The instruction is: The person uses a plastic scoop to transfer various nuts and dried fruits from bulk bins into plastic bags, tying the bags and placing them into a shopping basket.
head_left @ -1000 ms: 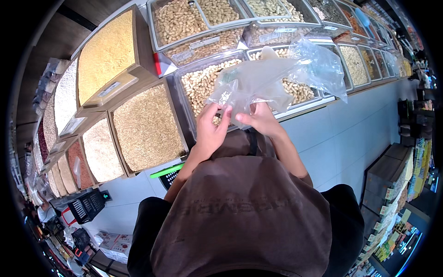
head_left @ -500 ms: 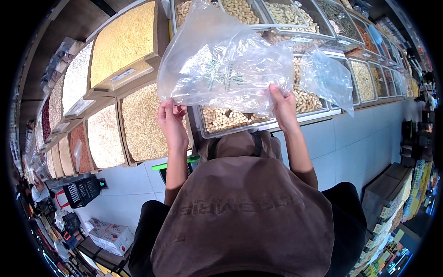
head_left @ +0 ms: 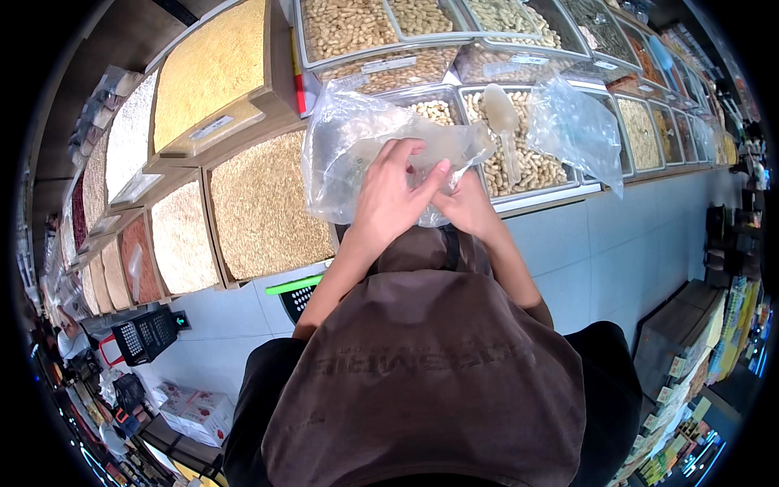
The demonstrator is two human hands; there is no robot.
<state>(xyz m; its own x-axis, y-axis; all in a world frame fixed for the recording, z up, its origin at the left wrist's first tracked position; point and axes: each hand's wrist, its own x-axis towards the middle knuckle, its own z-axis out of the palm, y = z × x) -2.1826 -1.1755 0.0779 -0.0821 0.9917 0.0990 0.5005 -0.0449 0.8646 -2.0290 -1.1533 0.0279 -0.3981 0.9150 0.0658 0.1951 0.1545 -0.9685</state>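
A clear plastic bag [head_left: 334, 150] is bunched up in front of my chest, its narrow gathered part pointing to the upper right. My left hand [head_left: 388, 195] curls loosely over the middle of the bag, thumb stretched toward the right hand. Close beside it, my right hand [head_left: 471, 207] grips the bag's lower edge, its fingertips partly hidden behind the left thumb and the plastic. Just beyond the bag, a translucent scoop [head_left: 501, 114] lies on unshelled peanuts [head_left: 540, 169] in a bin. Another clear plastic bag [head_left: 574, 130] lies over that bin's right side.
More peanut bins [head_left: 345, 28] stand in the row behind. Bins of yellow grain [head_left: 213, 77] and tan grain [head_left: 264, 211] are at the left. A black basket with a green rim [head_left: 296, 294] is below, partly hidden by my left arm. Cartons [head_left: 191, 414] sit at lower left.
The bag, spread wide between my hands before, is now crumpled and lower. My hands have come together at its middle, and the peanut bins and scoop behind it are uncovered.
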